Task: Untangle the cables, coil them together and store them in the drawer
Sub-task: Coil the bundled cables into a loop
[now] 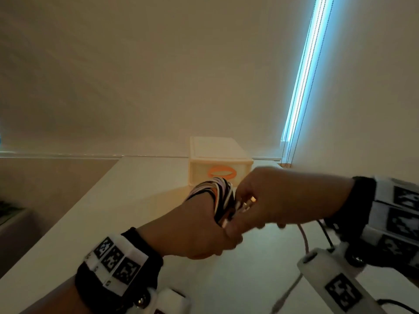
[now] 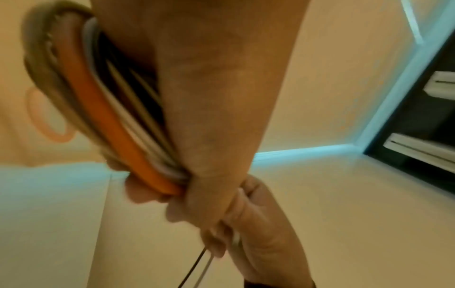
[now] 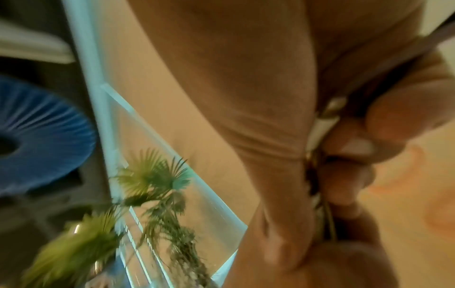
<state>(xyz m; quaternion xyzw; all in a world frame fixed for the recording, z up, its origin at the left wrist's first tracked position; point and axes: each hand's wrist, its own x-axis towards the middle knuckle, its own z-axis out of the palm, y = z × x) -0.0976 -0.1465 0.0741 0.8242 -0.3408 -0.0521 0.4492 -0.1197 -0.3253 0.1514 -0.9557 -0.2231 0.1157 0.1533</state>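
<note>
Here your left hand (image 1: 199, 230) grips the coiled cables (image 1: 217, 196), your right hand (image 1: 272, 198) pinching their plug ends just beside it; the drawer (image 1: 220, 164) sits beyond both.

There are no words, numbers or brand names to read in any view. The only signs are black-and-white square code patterns. Some sit on the white band (image 1: 115, 261) on the left wrist, some on the white blocks (image 1: 401, 214) on the right wrist, and 1 on the white tube (image 1: 340, 288) below it.
</note>
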